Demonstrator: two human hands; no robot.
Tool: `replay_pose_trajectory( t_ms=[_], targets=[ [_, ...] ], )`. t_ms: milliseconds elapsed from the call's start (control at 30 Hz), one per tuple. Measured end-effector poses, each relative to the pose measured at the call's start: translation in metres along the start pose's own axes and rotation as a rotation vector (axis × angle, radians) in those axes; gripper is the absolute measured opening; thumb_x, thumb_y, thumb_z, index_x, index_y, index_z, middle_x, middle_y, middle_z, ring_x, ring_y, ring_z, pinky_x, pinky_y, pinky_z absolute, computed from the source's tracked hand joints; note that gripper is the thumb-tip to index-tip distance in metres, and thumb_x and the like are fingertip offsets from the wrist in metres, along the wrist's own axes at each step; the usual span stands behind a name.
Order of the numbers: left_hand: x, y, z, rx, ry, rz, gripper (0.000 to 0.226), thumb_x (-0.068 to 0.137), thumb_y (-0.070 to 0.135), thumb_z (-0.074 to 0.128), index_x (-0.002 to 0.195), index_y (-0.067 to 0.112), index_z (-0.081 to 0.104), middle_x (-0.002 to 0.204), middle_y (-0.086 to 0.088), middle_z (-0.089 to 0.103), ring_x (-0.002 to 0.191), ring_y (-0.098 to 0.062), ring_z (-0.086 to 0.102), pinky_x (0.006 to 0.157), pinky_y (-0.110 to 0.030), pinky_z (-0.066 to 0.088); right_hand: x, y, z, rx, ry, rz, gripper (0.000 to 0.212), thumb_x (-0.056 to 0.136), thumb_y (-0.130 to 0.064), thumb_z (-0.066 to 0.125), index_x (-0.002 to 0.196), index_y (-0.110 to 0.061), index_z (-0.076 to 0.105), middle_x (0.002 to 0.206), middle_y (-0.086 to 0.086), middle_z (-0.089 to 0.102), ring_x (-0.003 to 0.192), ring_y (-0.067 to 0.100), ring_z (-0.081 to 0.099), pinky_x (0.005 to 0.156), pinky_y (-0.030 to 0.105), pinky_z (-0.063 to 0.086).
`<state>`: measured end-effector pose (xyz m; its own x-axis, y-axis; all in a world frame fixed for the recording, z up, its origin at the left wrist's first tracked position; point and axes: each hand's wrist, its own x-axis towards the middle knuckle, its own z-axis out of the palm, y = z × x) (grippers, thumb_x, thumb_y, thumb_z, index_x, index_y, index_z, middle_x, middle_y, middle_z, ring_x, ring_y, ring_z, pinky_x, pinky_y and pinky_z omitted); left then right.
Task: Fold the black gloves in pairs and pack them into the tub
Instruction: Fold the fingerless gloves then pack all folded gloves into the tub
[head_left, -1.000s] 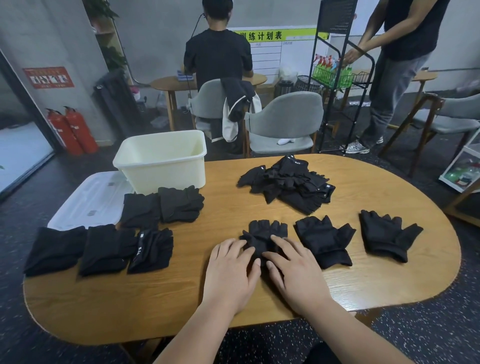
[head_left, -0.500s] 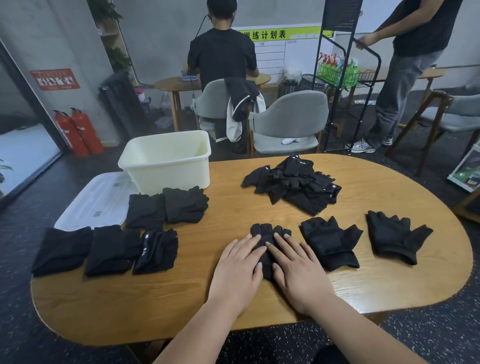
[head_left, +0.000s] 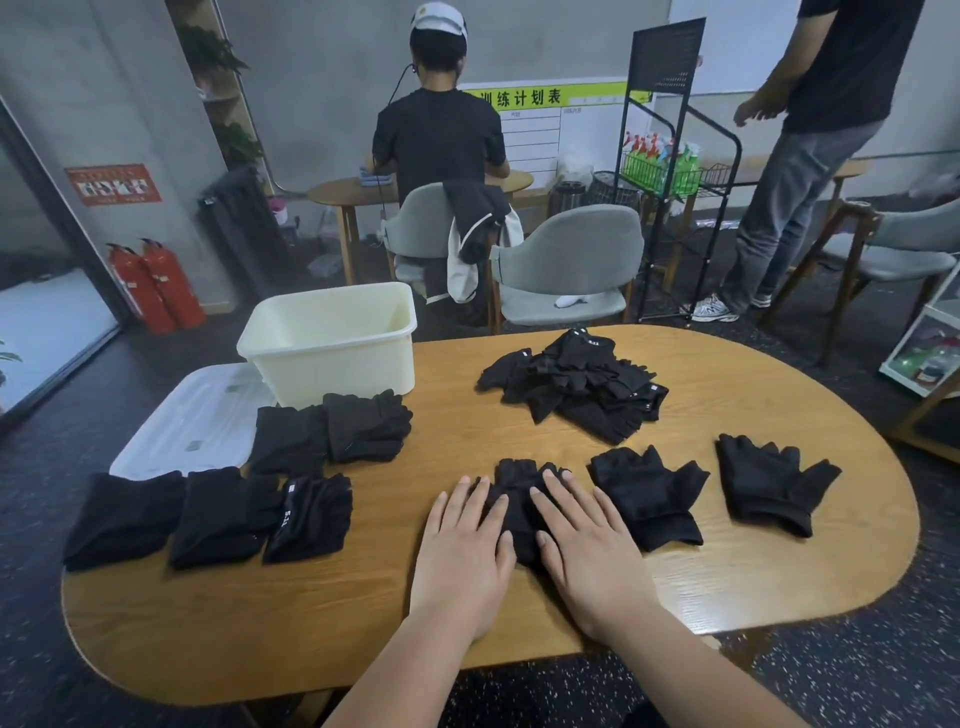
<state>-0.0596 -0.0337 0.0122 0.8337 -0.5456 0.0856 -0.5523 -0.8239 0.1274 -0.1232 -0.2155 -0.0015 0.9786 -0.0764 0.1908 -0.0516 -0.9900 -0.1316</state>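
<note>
Near the table's front edge a black glove (head_left: 519, 486) lies flat under both my hands. My left hand (head_left: 462, 548) presses its left side with straight fingers. My right hand (head_left: 587, 545) presses its right side the same way. To the right lie two more flat gloves, one (head_left: 647, 493) close by and another (head_left: 769, 488) farther out. A loose pile of gloves (head_left: 576, 387) sits behind them. Several folded pairs (head_left: 218, 512) lie at the left. The cream tub (head_left: 332, 340) stands at the table's back left.
The oval wooden table (head_left: 467, 639) carries everything. A clear plastic lid (head_left: 187, 415) lies left of the tub. Grey chairs (head_left: 566, 265) and a black wire rack (head_left: 670, 171) stand behind the table. One person sits with their back to me, another stands at the far right.
My hands have spread slightly apart over the glove, flattening it. The camera has tilted up a little. The standing person's arm has shifted.
</note>
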Motion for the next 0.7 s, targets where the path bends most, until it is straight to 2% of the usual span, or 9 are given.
replay_pose_trajectory(
  t_ms=[67, 133, 233, 333, 467, 567, 633, 700],
  targets=[
    [-0.003, -0.001, 0.000, 0.018, 0.040, 0.032, 0.061, 0.110, 0.051, 0.005, 0.169, 0.034, 0.013, 0.177, 0.007, -0.010, 0.161, -0.014, -0.019, 0.133, -0.042, -0.005, -0.007, -0.001, -0.001, -0.012, 0.099, 0.024, 0.054, 0.109, -0.042, 0.032, 0.158, -0.023, 0.045, 0.170, -0.003, 0.029, 0.161, 0.016, 0.014, 0.128, 0.042, 0.016],
    [-0.006, 0.000, 0.001, 0.040, 0.039, 0.070, 0.063, 0.109, 0.052, 0.005, 0.168, 0.034, 0.018, 0.177, 0.007, -0.005, 0.162, -0.014, -0.017, 0.133, -0.043, -0.003, -0.014, -0.001, 0.000, -0.011, 0.133, 0.065, 0.054, 0.105, -0.040, 0.037, 0.153, -0.020, 0.052, 0.167, -0.001, 0.036, 0.160, 0.019, 0.020, 0.128, 0.043, 0.020],
    [-0.004, 0.000, 0.000, -0.010, -0.008, 0.023, 0.059, 0.112, 0.053, 0.011, 0.166, 0.036, 0.025, 0.177, 0.011, 0.005, 0.163, -0.012, -0.010, 0.133, -0.041, -0.002, -0.021, 0.003, -0.001, -0.025, 0.126, 0.176, 0.055, 0.106, -0.043, 0.030, 0.152, -0.023, 0.053, 0.167, -0.002, 0.036, 0.160, 0.019, 0.018, 0.128, 0.045, 0.021],
    [-0.005, -0.001, 0.000, -0.033, -0.014, -0.004, 0.061, 0.110, 0.055, 0.008, 0.168, 0.037, 0.020, 0.177, 0.012, 0.004, 0.162, -0.011, -0.010, 0.133, -0.038, -0.002, -0.028, 0.011, -0.005, -0.021, 0.191, 0.328, 0.046, 0.108, -0.041, 0.035, 0.144, -0.025, 0.058, 0.165, 0.002, 0.040, 0.158, 0.025, 0.023, 0.128, 0.050, 0.021],
    [-0.011, -0.007, -0.001, -0.069, 0.084, 0.008, 0.069, 0.105, 0.058, -0.004, 0.168, 0.038, 0.018, 0.176, 0.017, 0.001, 0.160, -0.004, -0.016, 0.129, -0.030, -0.008, -0.038, 0.033, -0.018, 0.032, 0.254, 0.689, 0.043, 0.104, -0.043, 0.047, 0.141, -0.023, 0.056, 0.156, 0.008, 0.045, 0.149, 0.031, 0.031, 0.116, 0.053, 0.038],
    [-0.017, -0.014, -0.001, -0.080, 0.065, 0.096, 0.060, 0.111, 0.056, 0.011, 0.167, 0.038, 0.023, 0.174, 0.021, 0.005, 0.159, -0.001, -0.017, 0.131, -0.030, -0.003, -0.041, 0.047, -0.021, 0.107, 0.267, 0.912, 0.055, 0.101, -0.046, 0.051, 0.145, -0.012, 0.050, 0.148, 0.016, 0.048, 0.138, 0.037, 0.038, 0.113, 0.056, 0.039],
    [-0.021, -0.019, -0.002, -0.077, 0.035, 0.152, 0.059, 0.111, 0.057, 0.017, 0.166, 0.037, 0.026, 0.174, 0.022, 0.007, 0.158, 0.000, -0.016, 0.131, -0.032, -0.002, -0.041, 0.051, -0.018, 0.087, 0.222, 0.943, 0.060, 0.101, -0.050, 0.049, 0.145, -0.009, 0.051, 0.147, 0.018, 0.048, 0.136, 0.037, 0.040, 0.114, 0.054, 0.037],
    [-0.026, -0.025, -0.002, -0.086, 0.009, 0.183, 0.059, 0.110, 0.059, 0.019, 0.165, 0.038, 0.029, 0.174, 0.022, 0.009, 0.158, 0.001, -0.015, 0.130, -0.032, -0.003, -0.041, 0.051, -0.016, 0.059, 0.200, 0.897, 0.060, 0.102, -0.053, 0.045, 0.144, -0.012, 0.053, 0.150, 0.014, 0.048, 0.139, 0.035, 0.038, 0.116, 0.052, 0.034]
  ],
)
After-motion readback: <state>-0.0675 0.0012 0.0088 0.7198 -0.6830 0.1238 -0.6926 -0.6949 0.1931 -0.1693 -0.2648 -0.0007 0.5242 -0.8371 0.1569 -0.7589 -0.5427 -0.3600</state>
